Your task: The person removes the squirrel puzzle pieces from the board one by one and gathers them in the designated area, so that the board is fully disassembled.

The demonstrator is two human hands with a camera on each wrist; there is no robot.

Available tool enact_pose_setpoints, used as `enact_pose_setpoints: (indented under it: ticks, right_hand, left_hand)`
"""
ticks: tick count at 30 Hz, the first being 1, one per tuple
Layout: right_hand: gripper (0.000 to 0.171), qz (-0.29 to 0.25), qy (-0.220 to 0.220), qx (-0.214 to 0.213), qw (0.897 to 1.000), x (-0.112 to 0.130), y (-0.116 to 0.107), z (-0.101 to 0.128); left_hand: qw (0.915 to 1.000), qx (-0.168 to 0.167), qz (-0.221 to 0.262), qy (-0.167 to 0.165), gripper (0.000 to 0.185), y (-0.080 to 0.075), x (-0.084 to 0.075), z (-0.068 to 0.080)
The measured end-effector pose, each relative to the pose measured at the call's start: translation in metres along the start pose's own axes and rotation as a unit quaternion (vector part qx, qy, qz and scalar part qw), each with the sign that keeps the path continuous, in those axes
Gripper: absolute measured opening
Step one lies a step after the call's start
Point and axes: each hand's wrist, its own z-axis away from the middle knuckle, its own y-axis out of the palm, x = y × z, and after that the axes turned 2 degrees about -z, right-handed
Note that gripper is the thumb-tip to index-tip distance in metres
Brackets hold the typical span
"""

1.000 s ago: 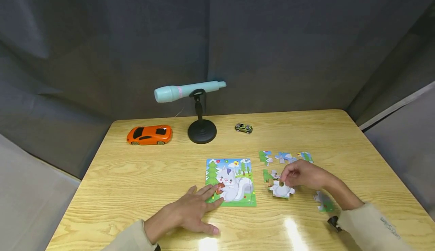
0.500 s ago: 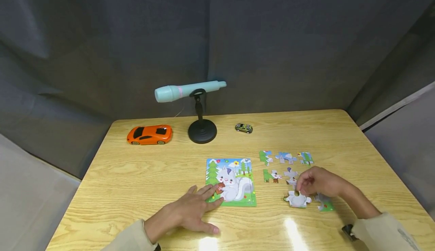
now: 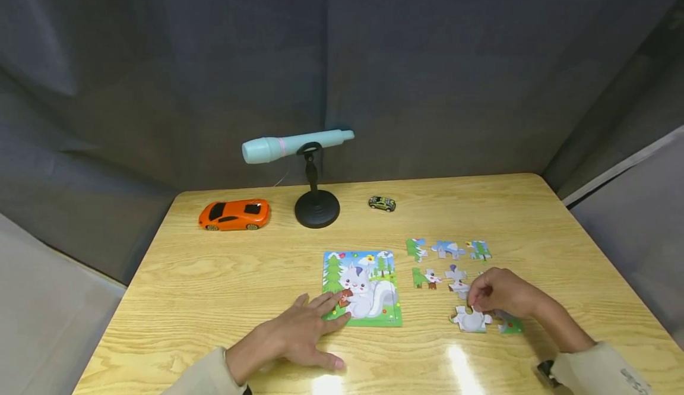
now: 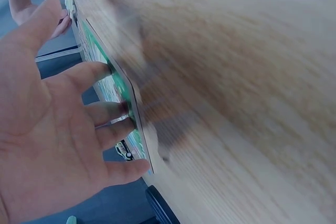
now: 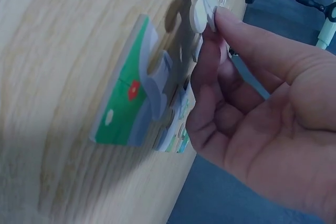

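My right hand (image 3: 504, 293) pinches a white-and-grey puzzle piece (image 3: 472, 320) between thumb and forefinger; the right wrist view shows it held just off the table. Close by on the right lies a green corner puzzle piece (image 5: 123, 95) with a red flower, partly hidden by the hand in the head view. Several other pieces lie in loose rows behind, among them a squirrel-face piece (image 3: 456, 281) and a green piece (image 3: 426, 278). My left hand (image 3: 301, 331) lies with fingers spread, its fingertips on the left edge of the squirrel picture board (image 3: 374, 318).
Along the back of the wooden table (image 3: 214, 288) stand an orange toy car (image 3: 234, 215), a light blue toy microphone (image 3: 294, 145) on a black stand (image 3: 317, 209), and a small patterned toy car (image 3: 382, 204). A dark curtain (image 3: 427, 74) hangs behind.
My right hand has carried the white-and-grey piece rightward and slightly toward me, uncovering the squirrel-face piece. The left hand keeps its place on the board.
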Motion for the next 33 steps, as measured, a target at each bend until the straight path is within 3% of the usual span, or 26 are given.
enact_pose_setpoints:
  ticks: [13, 21, 27, 33]
  right_hand:
    - [0.005, 0.057, 0.007, -0.03, 0.998, 0.013, 0.001, -0.008]
    - [0.005, 0.069, -0.024, -0.021, 0.997, 0.046, 0.018, -0.042]
    - [0.003, 0.08, -0.025, 0.005, 0.996, 0.069, 0.035, -0.071]
    - [0.003, 0.101, -0.06, 0.014, 0.993, 0.088, 0.054, -0.095]
  left_hand:
    - [0.9998, -0.017, 0.006, 0.008, 0.08, -0.001, 0.004, -0.001]
    - [0.9986, -0.048, 0.012, 0.019, 0.081, 0.002, 0.008, -0.003]
    - [0.9991, -0.04, 0.008, 0.01, 0.085, 0.002, 0.009, -0.004]
    - [0.9989, -0.044, -0.001, 0.016, 0.084, 0.002, 0.01, -0.004]
